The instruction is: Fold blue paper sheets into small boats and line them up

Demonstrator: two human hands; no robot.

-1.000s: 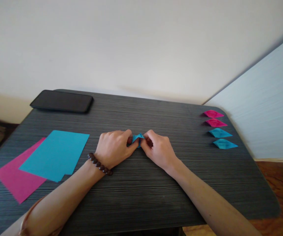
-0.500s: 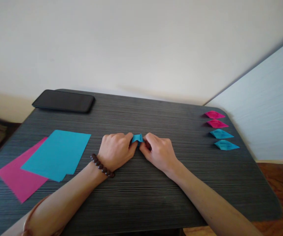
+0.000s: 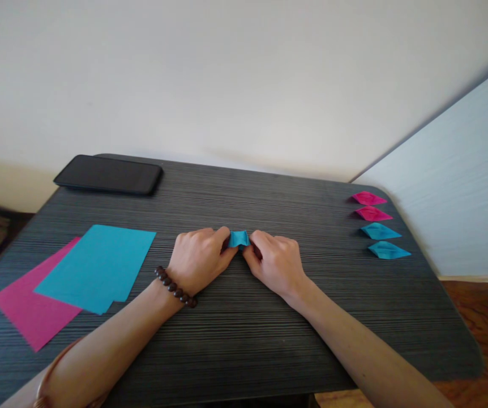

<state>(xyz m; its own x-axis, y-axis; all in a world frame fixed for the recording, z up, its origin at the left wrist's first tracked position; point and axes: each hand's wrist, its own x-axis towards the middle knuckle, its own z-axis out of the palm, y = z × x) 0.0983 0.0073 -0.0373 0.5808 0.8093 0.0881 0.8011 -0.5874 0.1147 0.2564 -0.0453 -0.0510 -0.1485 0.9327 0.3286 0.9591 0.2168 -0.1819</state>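
Note:
A small folded piece of blue paper (image 3: 239, 238) is held between my two hands over the middle of the dark table. My left hand (image 3: 199, 255), with a dark bead bracelet (image 3: 175, 288) at its wrist, pinches the paper's left end between thumb and fingers. On the other end, my right hand (image 3: 277, 262) has a similar pinch. Between the fingertips the paper's middle shows, creased and slightly curved; both of its ends are hidden in my fingers.
Blue sheets (image 3: 99, 266) overlap a pink sheet (image 3: 35, 306) on the table's left side. A black phone (image 3: 108, 174) lies at the back left. Along the right edge sit pink folded paper boats (image 3: 373, 213) and blue ones (image 3: 388, 250). A wall (image 3: 244, 85) rises behind the table (image 3: 244, 351).
My hands have moved slightly apart, the right one a little to the right. The folded blue paper between them shows wider and flatter.

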